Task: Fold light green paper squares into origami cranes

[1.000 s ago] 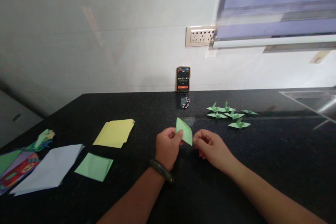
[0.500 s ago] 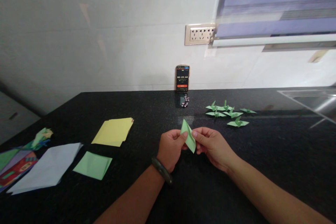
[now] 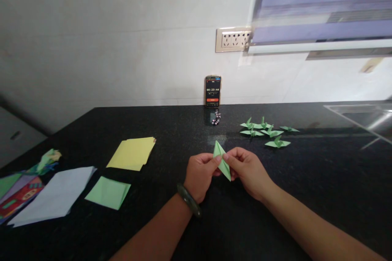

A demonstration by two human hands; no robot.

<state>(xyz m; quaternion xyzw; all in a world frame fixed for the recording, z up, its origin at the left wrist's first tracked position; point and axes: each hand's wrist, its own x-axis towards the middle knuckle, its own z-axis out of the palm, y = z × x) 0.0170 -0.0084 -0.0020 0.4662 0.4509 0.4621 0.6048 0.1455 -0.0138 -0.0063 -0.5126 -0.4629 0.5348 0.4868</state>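
A piece of folded green origami paper [image 3: 225,168], narrow and diamond-shaped with a crease down its middle, is held above the dark counter. My left hand [image 3: 200,173] pinches its left edge, thumb on top. From the other side my right hand [image 3: 248,170] grips it, with that thumb pressed near the centre crease. The fingers under the paper are partly hidden. Several folded green paper cranes [image 3: 271,132] sit on the counter beyond my right hand. To the left of my left hand lie a stack of green paper squares [image 3: 108,193] and a stack of yellow paper [image 3: 131,154].
A phone [image 3: 213,91] showing a timer leans upright against the wall, its beaded strap [image 3: 216,117] lying in front. White sheets [image 3: 56,195] and a colourful packet [image 3: 20,200] lie at the far left. A metal-edged sink or hob [image 3: 364,118] is at the right.
The paper has flattened into a narrower diamond with its centre crease facing up. My right thumb has moved left onto the paper, closer to my left thumb.
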